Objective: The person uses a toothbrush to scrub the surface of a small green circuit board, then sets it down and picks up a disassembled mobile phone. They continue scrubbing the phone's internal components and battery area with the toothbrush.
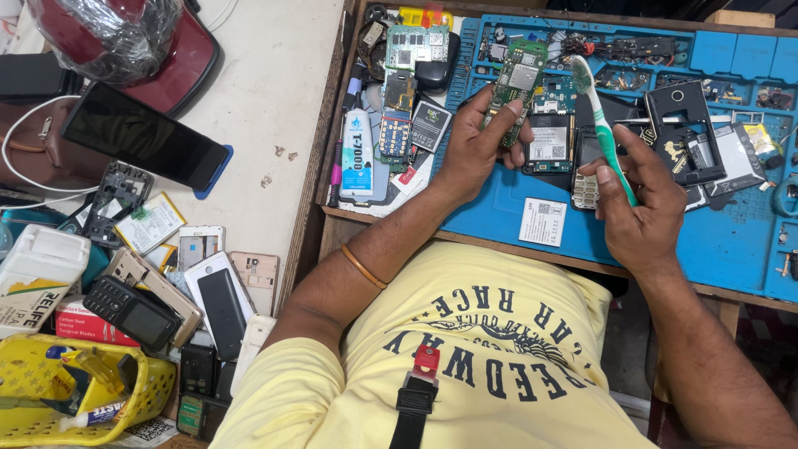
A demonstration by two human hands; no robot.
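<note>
Two hands over blue mat (499, 208): left hand (474, 150) grip closed on green circuit board (517, 87); right hand (640, 208) grip closed on green-white toothbrush (600, 125), bristles beside board.

Bare blue mat (731, 241) lay open along the near edge, right of the white label card (543, 221). Farther back, the black phone shell (683, 133) and loose boards crowded the mat. Left, the glue tube (357, 154) and keypad phone (394, 135) blocked the tray side.
</note>
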